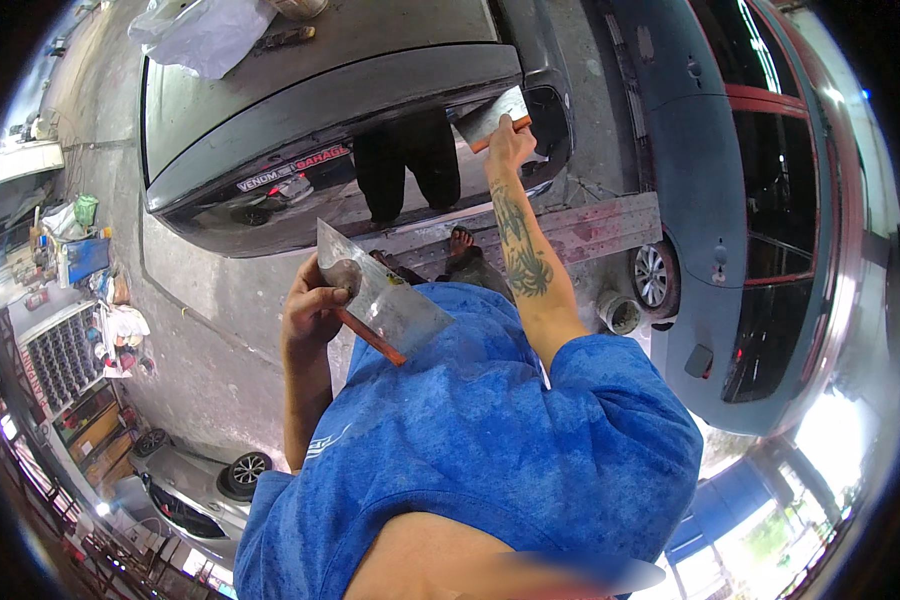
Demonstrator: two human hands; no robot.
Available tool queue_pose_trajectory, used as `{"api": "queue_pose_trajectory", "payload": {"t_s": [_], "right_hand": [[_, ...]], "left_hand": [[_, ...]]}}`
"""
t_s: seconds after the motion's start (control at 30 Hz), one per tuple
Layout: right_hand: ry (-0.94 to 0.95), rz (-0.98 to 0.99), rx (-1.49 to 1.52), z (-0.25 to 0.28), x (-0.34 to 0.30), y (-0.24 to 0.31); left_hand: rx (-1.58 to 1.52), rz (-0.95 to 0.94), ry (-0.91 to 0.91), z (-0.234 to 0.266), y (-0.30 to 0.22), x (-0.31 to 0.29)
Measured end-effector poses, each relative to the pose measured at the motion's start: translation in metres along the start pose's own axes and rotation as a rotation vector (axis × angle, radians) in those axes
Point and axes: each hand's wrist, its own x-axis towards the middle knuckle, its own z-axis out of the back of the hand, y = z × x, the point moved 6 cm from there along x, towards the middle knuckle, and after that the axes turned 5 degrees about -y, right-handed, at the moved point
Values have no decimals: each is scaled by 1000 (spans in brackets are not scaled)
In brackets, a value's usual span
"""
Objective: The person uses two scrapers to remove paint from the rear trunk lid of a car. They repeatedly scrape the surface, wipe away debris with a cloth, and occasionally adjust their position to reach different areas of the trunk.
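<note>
My left hand (313, 305) is closed on a wide metal putty spreader (395, 303) with an orange grip along one edge, held in front of my chest. A grey-brown dab (343, 274) sits on its blade near my thumb. With my arm stretched forward, my right hand (511, 148) grips a second putty spreader (492, 118), also metal with an orange grip. That blade is over the right end of a dark car's (340, 85) window area; whether it touches the surface I cannot tell.
Clear plastic sheeting (202, 35) lies on the car's far left. A perforated metal plank (590, 230) runs low across the front. Right of me stands a grey-blue car (710, 210) with a bucket (620, 314) by its wheel. A silver car (195, 490) is behind left, near cluttered shelves (65, 360).
</note>
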Motion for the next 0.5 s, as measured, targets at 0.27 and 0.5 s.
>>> {"api": "queue_pose_trajectory", "payload": {"t_s": [0.27, 0.5], "right_hand": [[237, 349, -186, -71, -75, 48], [247, 253, -168, -40, -49, 28]], "left_hand": [[-61, -23, 19, 12, 5, -6], [-111, -45, -24, 21, 1, -10]]}}
